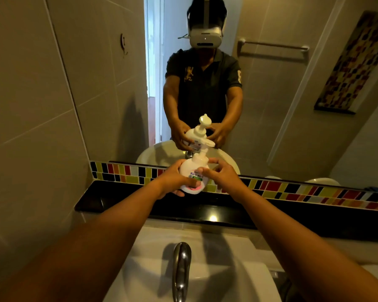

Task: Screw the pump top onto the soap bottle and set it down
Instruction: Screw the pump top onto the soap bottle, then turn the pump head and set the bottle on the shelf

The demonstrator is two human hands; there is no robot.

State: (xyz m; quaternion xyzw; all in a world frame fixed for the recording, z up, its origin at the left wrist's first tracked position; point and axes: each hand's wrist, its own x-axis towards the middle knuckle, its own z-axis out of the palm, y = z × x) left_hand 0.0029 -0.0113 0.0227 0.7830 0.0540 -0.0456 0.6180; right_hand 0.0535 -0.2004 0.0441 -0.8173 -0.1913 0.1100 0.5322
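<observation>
A white soap bottle (189, 171) with a pink base and a printed label is held tilted above the black ledge (122, 199), in front of the mirror. Its white pump top (205, 147) sits on the bottle's neck, nozzle pointing right. My left hand (175, 182) wraps the bottle's left side and bottom. My right hand (220, 174) is at the bottle's right side, thumb on the label, fingers spread and curled behind it. The mirror repeats the bottle and both hands.
A white sink (205, 269) with a chrome tap (181, 269) lies below my arms. A band of coloured tiles (292, 188) runs behind the ledge. The mirror (271, 94) reflects a person wearing a headset, a towel rail and a doorway. A tiled wall stands left.
</observation>
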